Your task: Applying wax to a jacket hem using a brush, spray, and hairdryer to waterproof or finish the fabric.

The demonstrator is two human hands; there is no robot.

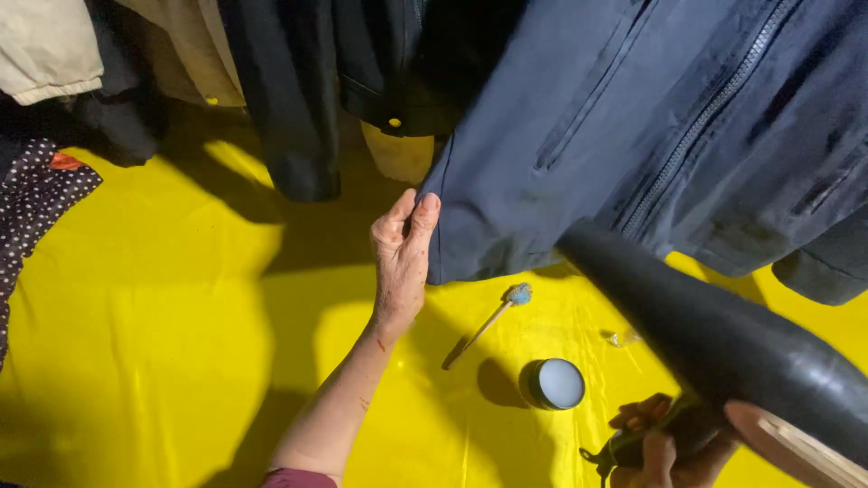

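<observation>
At the far left, a cream garment (45, 45) is seen hanging at the top edge, and below it a dark cloth with small white dots (36, 203) is draped over the edge of the yellow sheet (145, 343) that covers the whole surface underneath. Further right, dark hanging coats (289, 90) are seen along the top, with a beige piece (185, 50) between them.

Near the middle, the left hand (400, 253) is raised from below, its forearm stretched over the yellow sheet. The lower corner of a navy blue jacket (615, 136) is pinched between its thumb and fingers, so this hand is closed on the cloth and the hem is held taut. The jacket is hung from above and fills the upper right of the view; a slanted pocket and a long zip are shown on its front, and darker patches are visible near the hem.

Below the jacket, a thin stick with a blue tuft at its tip (493, 321) is laid on the sheet, and just to its right a small round open tin (556, 383) is placed, well apart from both hands. A small crumpled clear scrap (622, 338) lies near it.

At the lower right, the right hand (665, 443) is wrapped around the handle of a black hair dryer (723, 343). Its long barrel is pointed up and to the left, with the nozzle held just beside the jacket's lower edge.
</observation>
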